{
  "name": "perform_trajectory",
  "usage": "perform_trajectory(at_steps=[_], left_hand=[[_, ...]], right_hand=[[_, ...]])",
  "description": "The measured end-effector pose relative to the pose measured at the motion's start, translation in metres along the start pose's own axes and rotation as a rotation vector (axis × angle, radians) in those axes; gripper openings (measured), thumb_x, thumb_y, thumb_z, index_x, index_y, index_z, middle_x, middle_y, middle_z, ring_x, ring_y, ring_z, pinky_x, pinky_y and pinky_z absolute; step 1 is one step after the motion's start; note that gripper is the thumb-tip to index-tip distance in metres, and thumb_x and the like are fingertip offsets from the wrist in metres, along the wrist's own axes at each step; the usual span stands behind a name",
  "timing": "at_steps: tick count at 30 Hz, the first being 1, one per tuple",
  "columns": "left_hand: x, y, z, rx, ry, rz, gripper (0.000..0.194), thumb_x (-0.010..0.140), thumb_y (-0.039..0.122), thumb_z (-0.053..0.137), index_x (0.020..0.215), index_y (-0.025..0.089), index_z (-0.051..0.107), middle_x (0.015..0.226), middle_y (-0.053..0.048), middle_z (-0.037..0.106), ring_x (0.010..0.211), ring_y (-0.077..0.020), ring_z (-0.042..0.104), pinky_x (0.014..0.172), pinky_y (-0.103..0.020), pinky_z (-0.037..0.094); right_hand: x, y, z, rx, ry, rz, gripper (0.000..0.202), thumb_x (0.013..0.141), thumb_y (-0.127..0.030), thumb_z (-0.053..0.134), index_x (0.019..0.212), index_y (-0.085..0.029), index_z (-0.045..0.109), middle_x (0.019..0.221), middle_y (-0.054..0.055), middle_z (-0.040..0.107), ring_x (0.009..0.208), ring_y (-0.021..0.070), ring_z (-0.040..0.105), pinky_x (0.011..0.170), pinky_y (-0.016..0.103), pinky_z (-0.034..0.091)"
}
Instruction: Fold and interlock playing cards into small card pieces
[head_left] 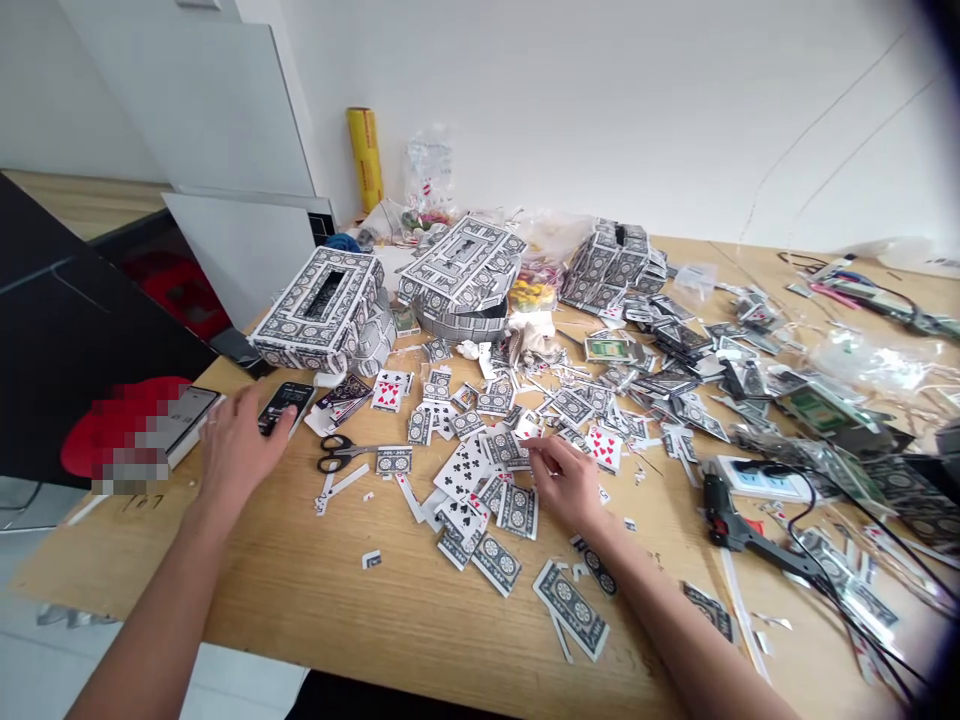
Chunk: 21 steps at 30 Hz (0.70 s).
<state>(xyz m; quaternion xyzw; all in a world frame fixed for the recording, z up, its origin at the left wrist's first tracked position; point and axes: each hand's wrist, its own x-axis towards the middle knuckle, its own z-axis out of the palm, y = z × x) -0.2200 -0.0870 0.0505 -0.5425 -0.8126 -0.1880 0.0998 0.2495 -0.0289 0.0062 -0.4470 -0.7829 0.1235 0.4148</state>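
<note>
At the left side of the table, my left hand [238,440] has its fingers apart, with the thumb over the lit screen of a smartphone [288,402]. My right hand [562,475] is pinched at the middle, its fingertips on the edge of a grey-backed playing card [504,450]. Around it lie scattered cards, some face up, such as a clubs card [461,468] and a hearts card [604,449]. A pair of scissors [341,453] lies between my hands, beside thin cut strips.
Behind are boxes covered in cards: one left [319,305], one central [461,265], one right [611,265]. A glue gun [739,530] and power strip [765,480] with cables lie right. A second phone [187,420] rests near the left edge. A yellow roll [365,158] stands behind.
</note>
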Motion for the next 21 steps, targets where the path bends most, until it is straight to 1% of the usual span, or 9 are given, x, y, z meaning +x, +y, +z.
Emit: perform_trajectory(at_steps=[3,6,8,11,13,14,17,19,21], left_hand=[[0.007,-0.001,0.006,-0.109,0.087,-0.027,0.061,0.099,0.048,0.051,0.147,0.011,0.055,0.142,-0.021,0.063,0.137,-0.0396,0.055,0.118,-0.053,0.042],[0.001,-0.007,0.009,-0.160,0.106,-0.083,0.053,0.097,0.037,0.050,0.140,0.007,0.058,0.138,-0.022,0.066,0.135,-0.0378,0.058,0.118,-0.051,0.044],[-0.007,-0.011,0.005,-0.125,0.121,-0.126,0.045,0.094,0.030,0.051,0.133,0.012,0.062,0.135,-0.018,0.067,0.132,-0.0376,0.060,0.116,-0.054,0.046],[-0.026,-0.014,-0.008,-0.005,0.156,-0.131,0.035,0.088,0.022,0.051,0.117,0.019,0.070,0.135,-0.010,0.069,0.128,-0.0391,0.062,0.112,-0.061,0.047],[-0.042,-0.013,-0.016,0.069,0.143,-0.108,0.031,0.088,0.022,0.052,0.110,0.018,0.074,0.136,-0.010,0.071,0.125,-0.0409,0.064,0.109,-0.063,0.048],[-0.050,-0.012,-0.019,0.095,0.127,-0.089,0.031,0.088,0.022,0.052,0.107,0.017,0.075,0.136,-0.012,0.071,0.124,-0.0418,0.064,0.107,-0.063,0.048],[-0.070,-0.007,-0.021,0.134,0.068,-0.024,0.033,0.088,0.020,0.052,0.107,0.013,0.078,0.136,-0.018,0.071,0.123,-0.0432,0.064,0.105,-0.062,0.049],[-0.075,-0.005,-0.018,0.147,0.047,-0.025,0.035,0.088,0.020,0.052,0.109,0.012,0.078,0.135,-0.020,0.071,0.123,-0.0436,0.063,0.105,-0.062,0.048],[-0.071,-0.003,-0.014,0.151,0.008,-0.042,0.037,0.088,0.021,0.053,0.113,0.012,0.078,0.137,-0.021,0.069,0.125,-0.0447,0.062,0.106,-0.063,0.047]], right_hand=[[-0.002,-0.001,0.001,0.013,-0.023,0.000,0.023,0.099,-0.015,0.054,0.099,-0.022,0.075,0.068,-0.001,0.063,0.055,0.0152,0.055,0.056,0.028,0.045],[-0.004,0.000,0.001,0.017,-0.051,-0.003,0.023,0.099,-0.015,0.053,0.100,-0.023,0.075,0.069,0.000,0.064,0.056,0.0152,0.056,0.056,0.028,0.046],[-0.005,0.001,0.001,0.021,-0.048,-0.011,0.023,0.099,-0.015,0.053,0.101,-0.023,0.075,0.070,0.000,0.064,0.055,0.0151,0.056,0.056,0.027,0.046],[-0.006,0.003,0.002,0.020,-0.040,-0.010,0.024,0.099,-0.015,0.053,0.101,-0.023,0.075,0.071,0.000,0.065,0.056,0.0152,0.056,0.056,0.028,0.046],[-0.007,0.005,0.002,0.014,-0.039,-0.008,0.023,0.100,-0.015,0.053,0.101,-0.024,0.075,0.071,0.000,0.066,0.057,0.0155,0.057,0.057,0.028,0.047],[-0.007,0.005,0.002,0.011,-0.037,-0.009,0.023,0.100,-0.016,0.053,0.101,-0.024,0.075,0.071,0.000,0.066,0.057,0.0156,0.057,0.058,0.028,0.047],[-0.006,0.006,0.002,0.006,-0.029,-0.009,0.022,0.099,-0.015,0.055,0.099,-0.024,0.075,0.072,0.000,0.067,0.057,0.0159,0.059,0.059,0.028,0.048],[-0.006,0.005,0.001,0.007,-0.032,-0.001,0.022,0.099,-0.015,0.055,0.100,-0.024,0.075,0.073,0.001,0.069,0.058,0.0162,0.060,0.059,0.028,0.049],[-0.006,0.004,0.000,0.010,-0.035,-0.002,0.023,0.099,-0.015,0.054,0.100,-0.024,0.075,0.074,0.001,0.069,0.058,0.0162,0.061,0.059,0.028,0.049]])
